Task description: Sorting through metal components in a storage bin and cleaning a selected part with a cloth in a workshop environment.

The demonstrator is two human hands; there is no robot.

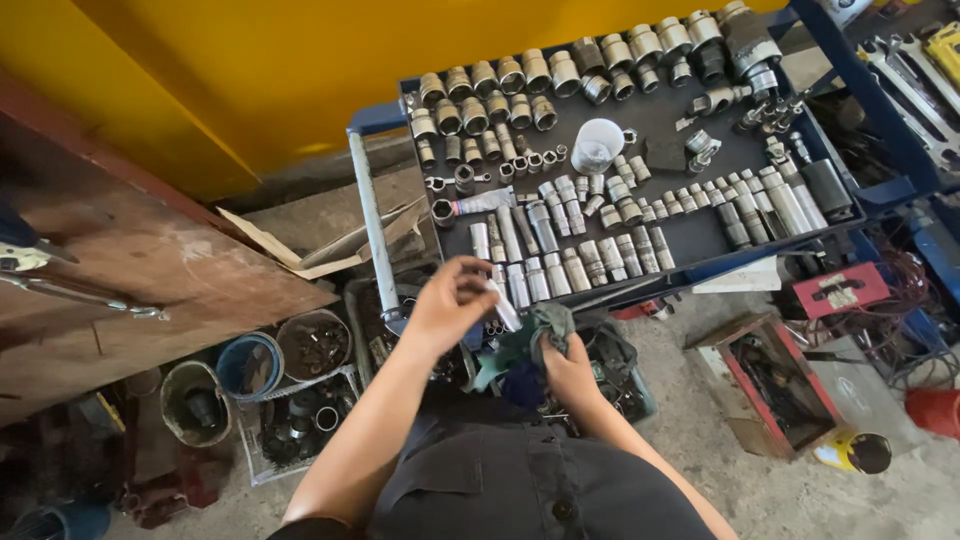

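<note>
Pinching a long silver socket (503,306), the left hand (450,305) holds it over the floor clutter below the socket tray (690,235); its long axis slants down-right toward the rag (540,335) bunched in the closed right hand (570,372). Fingers hide the socket's upper end.

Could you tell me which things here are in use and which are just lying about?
In use: left hand holding a socket; right hand holding a rag.

Lying about: socket tray, cup, buckets, red box, cardboard.
</note>
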